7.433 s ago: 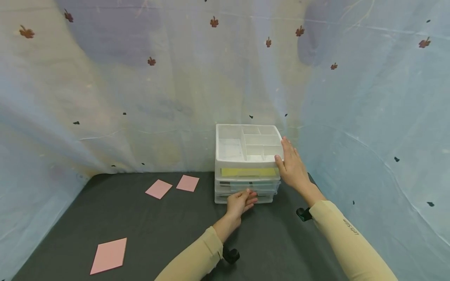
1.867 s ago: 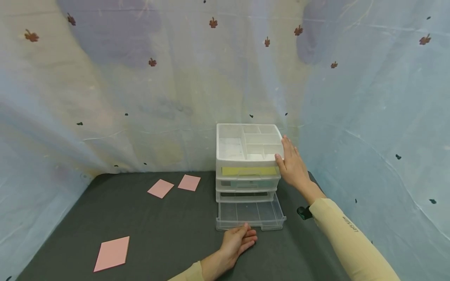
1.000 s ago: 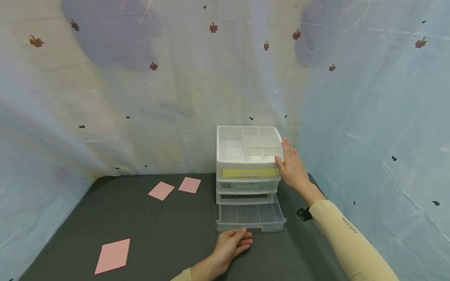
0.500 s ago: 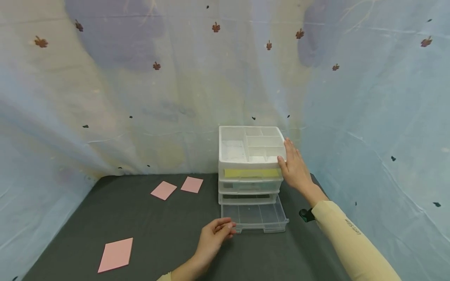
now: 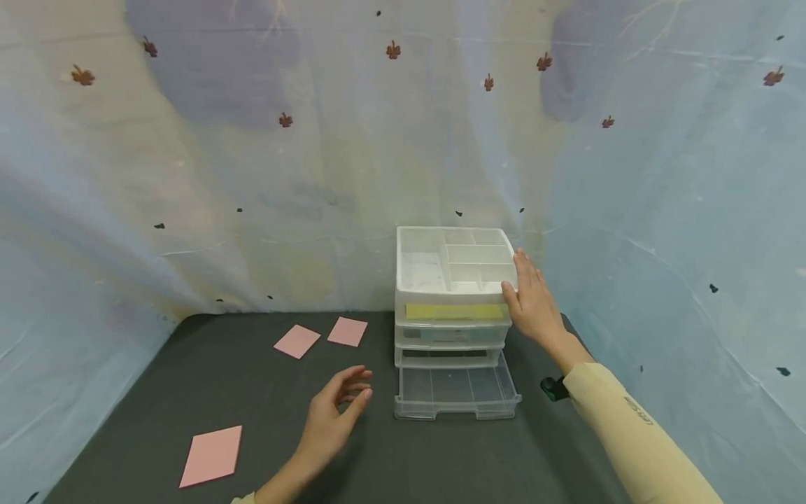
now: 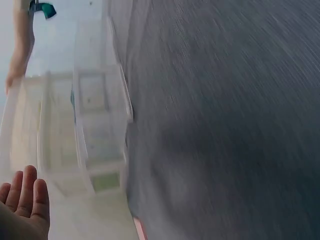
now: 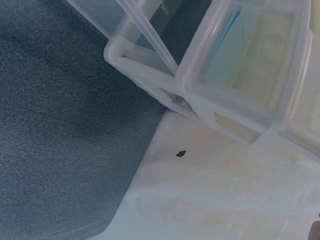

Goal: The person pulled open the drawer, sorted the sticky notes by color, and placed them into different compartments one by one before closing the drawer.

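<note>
A white plastic drawer unit point(image 5: 453, 280) stands at the back of the dark table, with a divided tray on top. Its clear bottom drawer point(image 5: 456, 392) is pulled out and looks bare inside. The top drawer shows something yellow point(image 5: 450, 311) behind its front. My right hand point(image 5: 525, 287) rests flat against the unit's upper right corner, fingers straight. My left hand point(image 5: 352, 388) hovers over the table left of the pulled-out drawer, fingers relaxed, holding nothing. The left wrist view is blurred; it shows the unit point(image 6: 95, 125) and my left hand point(image 6: 22, 200). The right wrist view shows the unit's side point(image 7: 225, 75).
Two pink cards point(image 5: 296, 341) point(image 5: 348, 331) lie left of the unit, and a larger pink card point(image 5: 212, 456) lies near the front left. A pale patterned cloth point(image 5: 252, 175) hangs round the table on the back and both sides. The dark tablecloth point(image 5: 252, 392) covers the table.
My left hand has let go of the pulled-out bottom drawer's front and moved left, lifting off the table. My right hand has stayed on the unit.
</note>
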Motion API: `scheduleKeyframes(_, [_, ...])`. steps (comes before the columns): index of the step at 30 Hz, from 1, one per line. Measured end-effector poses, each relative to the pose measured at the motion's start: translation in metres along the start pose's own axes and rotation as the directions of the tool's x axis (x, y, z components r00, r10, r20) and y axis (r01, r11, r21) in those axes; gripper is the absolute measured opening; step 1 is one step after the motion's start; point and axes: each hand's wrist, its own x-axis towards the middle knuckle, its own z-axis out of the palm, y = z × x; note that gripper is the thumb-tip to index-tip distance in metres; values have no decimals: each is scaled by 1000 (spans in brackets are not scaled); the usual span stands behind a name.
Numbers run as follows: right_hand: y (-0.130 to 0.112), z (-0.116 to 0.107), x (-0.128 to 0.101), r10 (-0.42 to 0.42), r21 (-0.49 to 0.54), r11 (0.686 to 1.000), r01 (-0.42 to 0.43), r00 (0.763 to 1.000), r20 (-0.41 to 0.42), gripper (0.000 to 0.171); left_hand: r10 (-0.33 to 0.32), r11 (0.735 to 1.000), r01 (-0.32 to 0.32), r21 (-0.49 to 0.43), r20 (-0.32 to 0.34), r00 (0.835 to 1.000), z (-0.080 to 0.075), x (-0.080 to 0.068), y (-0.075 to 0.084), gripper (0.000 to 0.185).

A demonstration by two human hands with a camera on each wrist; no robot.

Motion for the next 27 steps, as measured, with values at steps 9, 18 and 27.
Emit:
scheduleKeyframes(9, [1,1,-1,1,6,1000,-1,1000,1,70,45,982,-34,186,-56,997,-55,-5,-13,47])
scheduleKeyframes(18, [0,-3,-1,0,-1,1000,0,1000,2,70,17,940,25,339,-122,992,-111,-10,-32,50])
scheduleKeyframes(27, [1,0,-1,-20,12,1000,20,1000,-11,69,-68,854,135,503,-151,986,-168,-32,-49,45])
